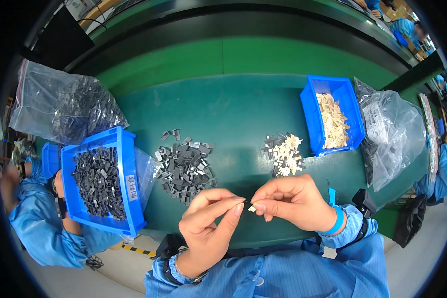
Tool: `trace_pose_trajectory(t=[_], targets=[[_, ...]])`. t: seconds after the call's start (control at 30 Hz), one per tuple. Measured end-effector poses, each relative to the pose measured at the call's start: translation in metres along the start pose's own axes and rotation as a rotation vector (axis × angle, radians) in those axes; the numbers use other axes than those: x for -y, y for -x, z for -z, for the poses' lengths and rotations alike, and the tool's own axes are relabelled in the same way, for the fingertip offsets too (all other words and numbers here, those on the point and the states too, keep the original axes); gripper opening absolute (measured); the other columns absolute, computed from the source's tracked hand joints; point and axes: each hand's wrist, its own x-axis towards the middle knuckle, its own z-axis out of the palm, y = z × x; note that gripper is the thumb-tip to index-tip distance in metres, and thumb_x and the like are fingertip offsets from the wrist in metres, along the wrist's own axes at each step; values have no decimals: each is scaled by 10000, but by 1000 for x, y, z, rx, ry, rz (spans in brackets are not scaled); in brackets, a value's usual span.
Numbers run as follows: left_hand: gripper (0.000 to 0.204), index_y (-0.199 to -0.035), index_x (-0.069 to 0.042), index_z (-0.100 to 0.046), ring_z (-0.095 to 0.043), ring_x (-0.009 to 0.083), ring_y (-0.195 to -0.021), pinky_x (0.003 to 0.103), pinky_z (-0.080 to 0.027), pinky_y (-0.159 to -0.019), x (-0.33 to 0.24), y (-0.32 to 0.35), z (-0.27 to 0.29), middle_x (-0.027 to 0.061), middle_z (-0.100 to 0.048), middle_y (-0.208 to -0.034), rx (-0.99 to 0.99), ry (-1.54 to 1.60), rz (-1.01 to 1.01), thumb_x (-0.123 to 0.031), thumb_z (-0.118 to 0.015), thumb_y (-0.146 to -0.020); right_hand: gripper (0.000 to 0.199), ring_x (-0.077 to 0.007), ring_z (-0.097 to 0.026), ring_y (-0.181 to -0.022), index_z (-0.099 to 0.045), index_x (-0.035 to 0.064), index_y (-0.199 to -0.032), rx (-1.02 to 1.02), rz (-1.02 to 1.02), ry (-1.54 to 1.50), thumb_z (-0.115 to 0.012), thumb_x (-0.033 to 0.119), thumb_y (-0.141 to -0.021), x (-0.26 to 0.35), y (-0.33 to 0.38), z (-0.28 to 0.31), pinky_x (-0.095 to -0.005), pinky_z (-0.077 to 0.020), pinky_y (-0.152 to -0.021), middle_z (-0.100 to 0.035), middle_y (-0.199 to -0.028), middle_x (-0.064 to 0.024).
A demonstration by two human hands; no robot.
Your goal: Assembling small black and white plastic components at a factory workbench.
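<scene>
"Cream part (252, 209): where is it?"
"Pinched between thumb and finger of the right hand (298, 203)."
"And the left hand (208, 223)?"
"Just beside, thumb and finger brought together; I cannot tell whether they grip anything."
"Beyond them?"
"A grey pile (186, 169) left, a mixed pile (284, 153) right, then a blue bin (311, 118) of cream pieces (333, 121)."

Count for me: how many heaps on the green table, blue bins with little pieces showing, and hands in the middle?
Heaps: 2 (dark heap, mixed heap)
Bins: 2 (left bin, right bin)
Hands: 2 (left hand, right hand)
Total: 6
</scene>
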Motion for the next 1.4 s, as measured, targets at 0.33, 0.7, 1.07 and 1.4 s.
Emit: trace_pose_trajectory(t=[0.33,0.7,1.07,1.4], targets=[[153,-899,9,-656,-517,124,-758,220,-428,-642,8,4,-7,89,-538,-888,-20,96,-48,18,-651,-746,133,-73,-555,-631,-598,-28,-940,-51,126,25,-570,57,-842,-8,1,-10,-194,-461,-550,-611,-755,-55],[140,-905,21,-651,-491,134,-825,233,-427,-703,13,5,-13,81,-523,-926,29,415,151,27,-627,-767,136,-62,-551,-620,-604,-20,-951,-64,128,30,-563,56,-846,-10,5,-7,-190,-452,-527,-606,-741,-45],[137,-907,3,-657,-501,144,-825,250,-429,-716,14,6,-10,92,-511,-948,18,129,-79,19,-617,-776,140,-67,-560,-636,-596,-18,-966,-61,151,21,-552,49,-851,-10,8,-11,-187,-461,-535,-613,-770,-53],[101,-815,35,-641,-499,179,-839,262,-395,-748,-2,0,3,118,-528,-931,-141,508,54,-48,-634,-757,103,-171,-586,-602,-618,-32,-811,-529,722,967,-567,-38,-721,54,12,39,-252,-455,-549,-608,-691,-93]])
